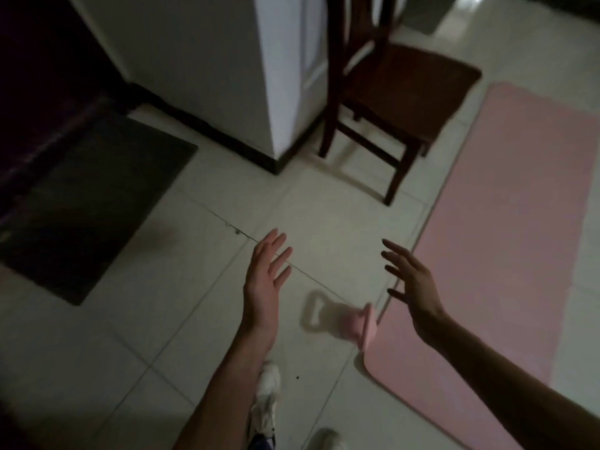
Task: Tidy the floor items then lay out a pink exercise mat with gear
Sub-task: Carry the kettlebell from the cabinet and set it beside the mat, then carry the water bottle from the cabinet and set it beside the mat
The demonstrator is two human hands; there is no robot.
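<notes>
On the right side of the pale tiled floor (168, 319), a pink exercise mat (506, 222) lies flat and unrolled, running from the near right corner away toward the far right. Its long left edge runs close past the front leg of a dark wooden chair (399, 102), which stands far of centre beside a white cabinet (207, 60). At the mat's near left edge a blurred piece of gear, a pale-handled weight with a pink base (337, 319), rests on the tiles, its pink end touching or overlapping the mat's border; which of the two cannot be told. A dark doormat (84, 216) lies at the left, well apart from everything else. Between doormat, cabinet corner and pink mat the tiles are bare. Above that bare stretch hover both hands: the left hand (264, 280) with fingers straight and slightly parted, holding nothing, and the right hand (410, 280) with fingers spread wide, also holding nothing, over the mat's left edge. White shoes (269, 394) show at the near edge
</notes>
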